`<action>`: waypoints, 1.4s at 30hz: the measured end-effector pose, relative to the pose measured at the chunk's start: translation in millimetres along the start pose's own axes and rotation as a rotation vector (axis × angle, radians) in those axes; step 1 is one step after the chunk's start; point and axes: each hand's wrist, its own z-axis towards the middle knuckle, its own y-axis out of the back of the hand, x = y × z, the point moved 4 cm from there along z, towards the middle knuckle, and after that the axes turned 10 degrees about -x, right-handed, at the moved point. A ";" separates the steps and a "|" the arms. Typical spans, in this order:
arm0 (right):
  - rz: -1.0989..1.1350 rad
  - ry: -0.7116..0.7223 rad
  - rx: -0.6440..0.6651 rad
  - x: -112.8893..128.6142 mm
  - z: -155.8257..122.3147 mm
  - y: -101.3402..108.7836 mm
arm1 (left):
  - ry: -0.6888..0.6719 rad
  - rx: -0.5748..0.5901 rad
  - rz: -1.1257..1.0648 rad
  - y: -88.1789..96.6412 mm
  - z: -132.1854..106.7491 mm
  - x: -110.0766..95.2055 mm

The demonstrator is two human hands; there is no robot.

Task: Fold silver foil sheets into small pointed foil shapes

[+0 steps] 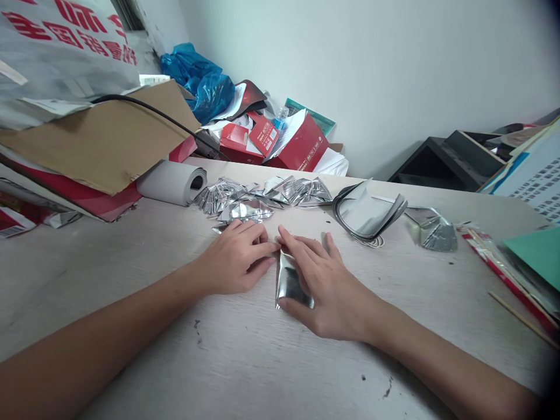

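Observation:
A small folded piece of silver foil paper [292, 283] lies on the table in front of me, its surface shiny. My right hand [326, 280] rests over its right side, fingers stretched out and thumb spread at the lower edge. At its upper left edge is my left hand [240, 256], with thumb and index finger closed together on the foil; the other fingers are curled. Just beyond my left hand lie pleated silver foil pieces [245, 211] and fan-shaped ones [306, 191]. Part of the held foil is hidden under my right hand.
A grey paper roll [168, 182] and a stack of curled grey sheets [365, 213] stand at the back. Another foil fan [437, 233] lies to the right, near plastic packets [507, 262] and a thin wooden stick [522, 319]. Cardboard [109, 134] overhangs the left side.

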 end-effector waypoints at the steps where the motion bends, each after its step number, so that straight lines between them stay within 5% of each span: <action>1: -0.003 -0.005 0.008 -0.2 0.2 -0.1 | -0.006 -0.004 0.006 -0.4 0.2 0.1; 23: -0.063 -0.055 0.113 0.1 -1.6 -4.7 | -0.088 -0.069 0.173 -1.1 3.0 -4.0; 33: -0.184 0.083 0.022 1.2 -0.8 0.8 | -0.095 -0.174 0.143 -1.2 2.6 -0.5; 42: -0.155 0.034 -0.062 0.7 0.2 -6.3 | -0.108 -0.139 0.110 -1.4 1.2 -1.6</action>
